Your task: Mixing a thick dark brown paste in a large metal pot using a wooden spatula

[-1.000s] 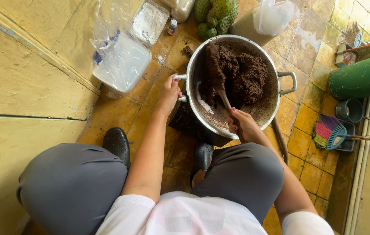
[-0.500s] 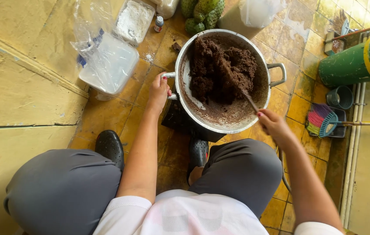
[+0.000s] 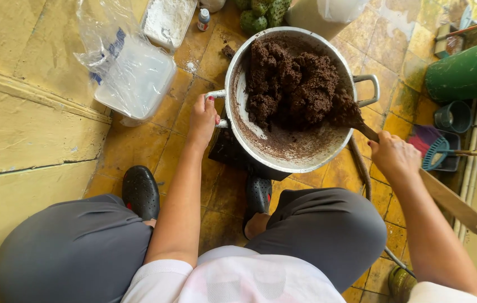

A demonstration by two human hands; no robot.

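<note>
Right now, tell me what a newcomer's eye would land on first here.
First, the big metal pot at centre on the yellow tiled floor, heaped with dark brown paste. Then the hands: the left hand grips the pot's left handle, and the right hand holds a long wooden paddle dug into the paste. At upper left sits a clear plastic tub.

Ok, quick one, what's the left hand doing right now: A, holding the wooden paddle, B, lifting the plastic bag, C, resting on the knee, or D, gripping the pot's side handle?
D: the left hand is closed on the near side handle of the pot, while the right hand holds the wooden paddle.
</note>
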